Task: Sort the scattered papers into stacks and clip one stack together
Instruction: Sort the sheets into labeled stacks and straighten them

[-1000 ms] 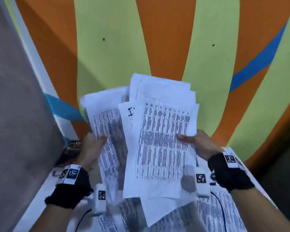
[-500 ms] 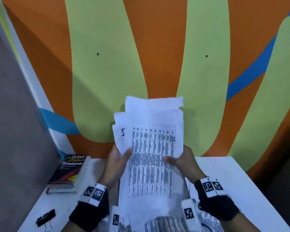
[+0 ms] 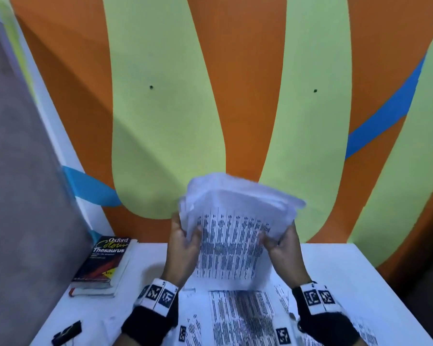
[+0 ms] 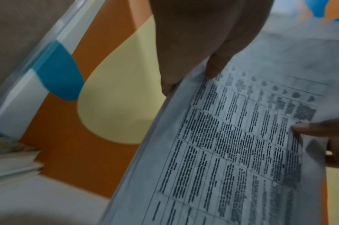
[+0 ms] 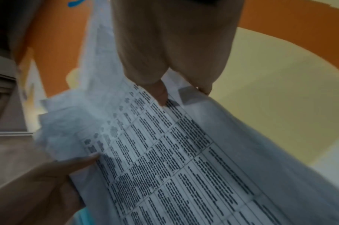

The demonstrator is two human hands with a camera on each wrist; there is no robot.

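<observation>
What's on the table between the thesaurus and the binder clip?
Nothing: bare white table separates the thesaurus from the binder clip, seen in the head view.

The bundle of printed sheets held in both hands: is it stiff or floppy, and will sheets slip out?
Probably floppy: the bundle of sheets droops over at its top. Sheets may slide, since their edges look uneven between the left hand and the right hand.

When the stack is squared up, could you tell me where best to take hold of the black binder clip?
Probably by its body's two long flat sides, coming straight down from above. The binder clip lies flat on the white table, left of the left hand, nothing crowding it. Both hands hold the paper stack, so one grip must let go first.
</observation>
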